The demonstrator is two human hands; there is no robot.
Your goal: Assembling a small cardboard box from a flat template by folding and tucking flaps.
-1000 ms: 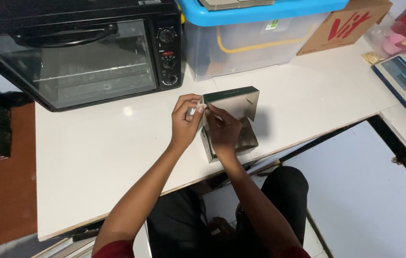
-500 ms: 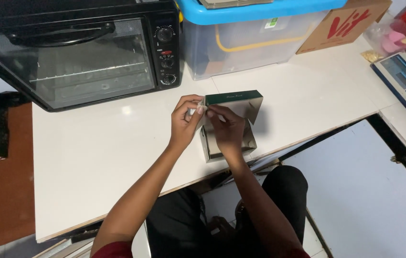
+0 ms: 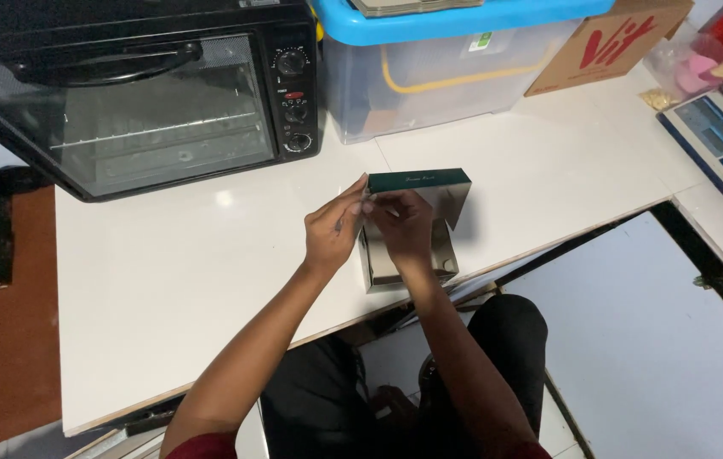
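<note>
- Near the front edge of the white desk (image 3: 166, 280), a small box (image 3: 412, 225) stands open, its dark green lid panel raised at the far side and its pale silvery inside facing up towards the camera.
- Left hand (image 3: 334, 229) is at the box's left wall, fingers curled and pinched at the upper left corner near the lid; that grip appears to steady the side so the card does not fold away.
- Right hand (image 3: 404, 228) lies over the middle of the box, fingers bent and meeting the left fingertips at that same corner; whether it pinches a flap or something small I cannot tell, since the fingers hide the spot.
- Both forearms come up from the lower edge of the view, so the box sits close to the body, within easy reach and directly under the eyes.
- Behind, a black countertop oven (image 3: 140, 93) with a glass door fills the far left of the desk, well apart from the hands.
- A clear storage tub with a blue lid (image 3: 455, 59) stands just right of the oven, a brown cardboard carton (image 3: 608, 42) leaning beside it.
- At the far right, a digital weighing scale (image 3: 719, 136) lies on an adjoining surface, away from the box.
</note>
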